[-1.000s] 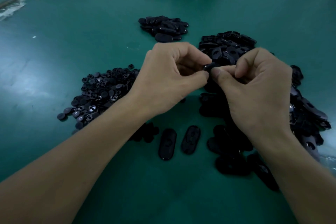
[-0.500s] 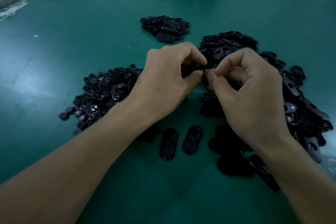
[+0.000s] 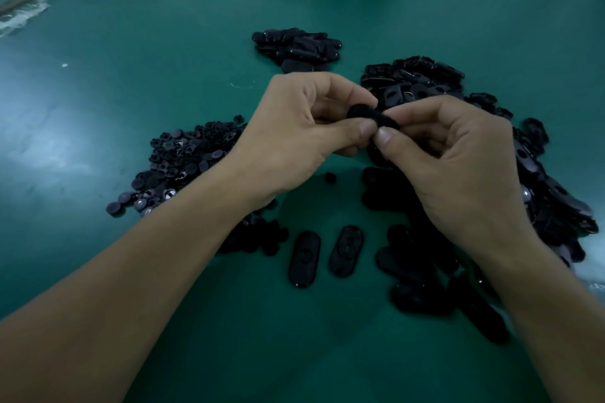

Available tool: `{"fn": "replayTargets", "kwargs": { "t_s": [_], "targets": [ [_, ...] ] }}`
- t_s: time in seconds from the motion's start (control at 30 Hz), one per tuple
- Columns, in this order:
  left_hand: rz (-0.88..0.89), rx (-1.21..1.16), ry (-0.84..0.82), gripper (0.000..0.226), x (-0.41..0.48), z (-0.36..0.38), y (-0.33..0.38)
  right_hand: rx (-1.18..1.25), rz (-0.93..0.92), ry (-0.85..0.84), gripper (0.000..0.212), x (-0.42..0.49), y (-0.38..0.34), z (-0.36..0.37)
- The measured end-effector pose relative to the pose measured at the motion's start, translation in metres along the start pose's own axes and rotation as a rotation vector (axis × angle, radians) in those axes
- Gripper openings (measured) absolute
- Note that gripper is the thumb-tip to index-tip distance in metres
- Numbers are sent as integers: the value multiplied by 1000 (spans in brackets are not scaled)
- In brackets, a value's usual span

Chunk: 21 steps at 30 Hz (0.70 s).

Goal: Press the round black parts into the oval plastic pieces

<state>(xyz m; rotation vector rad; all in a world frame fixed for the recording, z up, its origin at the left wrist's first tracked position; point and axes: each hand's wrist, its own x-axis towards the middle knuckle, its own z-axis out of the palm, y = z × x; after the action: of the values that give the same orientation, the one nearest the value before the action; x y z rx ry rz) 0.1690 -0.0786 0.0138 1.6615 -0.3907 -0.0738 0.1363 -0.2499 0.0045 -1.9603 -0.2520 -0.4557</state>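
I see both hands meeting above the middle of the green desk. The left hand and the right hand both pinch one black oval plastic piece between thumb and curled fingers, and the two thumb tips are touching each other just under it. The piece is in the air, not on the desk. I cannot tell if a round part already sits inside it, because the fingers hide this place. The heap of round black parts lies to the left, partly under the left wrist, and one single round part lies apart, below the hands. The big heap of oval pieces lies to the right, behind and under the right hand. Two oval pieces lie side by side near me, between the forearms. A smaller pile sits further back.
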Motion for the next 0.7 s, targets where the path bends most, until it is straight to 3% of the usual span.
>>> {"fn": "replayTargets", "kwargs": {
  "t_s": [0.7],
  "targets": [
    [19,19,10,20,-1,4,-4,-22,42,-19,18,-1,0,-6]
  ]
}}
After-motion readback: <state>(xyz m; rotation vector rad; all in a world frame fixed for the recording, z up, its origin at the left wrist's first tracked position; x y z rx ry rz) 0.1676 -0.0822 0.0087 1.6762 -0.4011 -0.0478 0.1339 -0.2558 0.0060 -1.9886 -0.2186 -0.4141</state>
